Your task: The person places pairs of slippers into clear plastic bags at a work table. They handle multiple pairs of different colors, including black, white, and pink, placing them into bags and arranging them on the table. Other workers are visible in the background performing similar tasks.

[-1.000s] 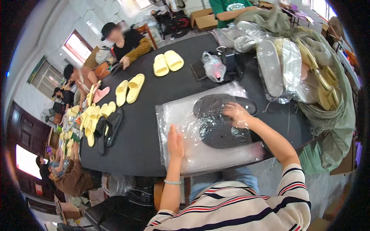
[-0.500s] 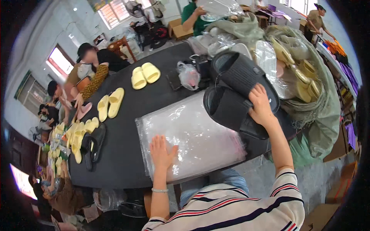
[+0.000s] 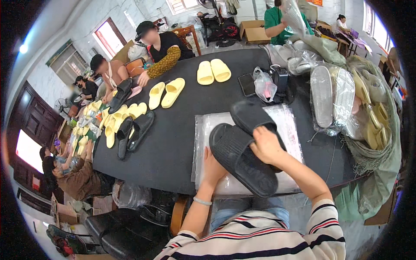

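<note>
A pair of black slide slippers (image 3: 234, 167) is gripped by my right hand (image 3: 266, 145), which is closed over their straps. They overlap, tilted, above a stack of clear plastic bags (image 3: 291, 130) at the table's near edge. My left hand (image 3: 212, 167) is over the stack's left side, beside the nearer slipper's sole. Its fingers look stretched out, though the slipper hides part of them, and nothing shows in its grasp.
The dark table (image 3: 177, 134) bears yellow slippers (image 3: 213, 72), other black slippers (image 3: 141, 130), a phone (image 3: 247, 84) and a small plastic bag (image 3: 264, 85). Bagged slippers (image 3: 323, 97) lie by a green sack (image 3: 383, 160) on the right. Co-workers sit along the left.
My right hand has brought the black slippers leftward from the table's right side to over the bags. My left hand no longer lies spread flat on the bags. The view has swung left.
</note>
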Motion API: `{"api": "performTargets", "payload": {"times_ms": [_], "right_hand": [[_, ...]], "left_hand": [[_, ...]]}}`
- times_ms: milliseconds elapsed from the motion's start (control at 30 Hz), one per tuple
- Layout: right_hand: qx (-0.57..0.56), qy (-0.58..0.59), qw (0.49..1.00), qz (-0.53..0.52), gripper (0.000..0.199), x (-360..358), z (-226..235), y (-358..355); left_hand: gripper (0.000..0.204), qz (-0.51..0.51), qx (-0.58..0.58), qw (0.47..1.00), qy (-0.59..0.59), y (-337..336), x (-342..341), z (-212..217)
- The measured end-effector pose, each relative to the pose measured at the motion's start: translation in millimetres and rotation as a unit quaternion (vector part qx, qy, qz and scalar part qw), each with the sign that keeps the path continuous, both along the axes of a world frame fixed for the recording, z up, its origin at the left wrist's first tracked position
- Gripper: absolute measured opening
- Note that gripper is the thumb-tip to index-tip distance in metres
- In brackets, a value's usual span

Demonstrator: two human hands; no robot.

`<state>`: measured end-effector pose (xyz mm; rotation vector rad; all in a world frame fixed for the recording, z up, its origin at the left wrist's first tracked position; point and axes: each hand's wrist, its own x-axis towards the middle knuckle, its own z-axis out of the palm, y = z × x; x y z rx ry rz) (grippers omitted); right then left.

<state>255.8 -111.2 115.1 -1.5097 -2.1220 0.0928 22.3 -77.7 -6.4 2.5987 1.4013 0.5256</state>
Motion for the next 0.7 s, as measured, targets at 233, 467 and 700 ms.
{"api": "performTargets", "payload": {"times_ms": [233, 467, 700], "right_hand": [[-0.067, -0.047, 0.996, -0.043, 0.043, 9, -76, 28], [-0.022, 0.138, 0.99, 0.009, 0.053, 28, -93, 31], [-0.04, 0.173, 0.984, 0.027, 0.057, 33, -93, 30]], "left_hand": [[0.079, 0.077, 0.018, 0.995, 0.056, -1, 7, 6], [0.059, 0.048, -0.093, 0.994, -0.027, 28, -16, -10], [0.032, 0.164, -0.02, 0.94, -0.3, 108, -16, 49]]}}
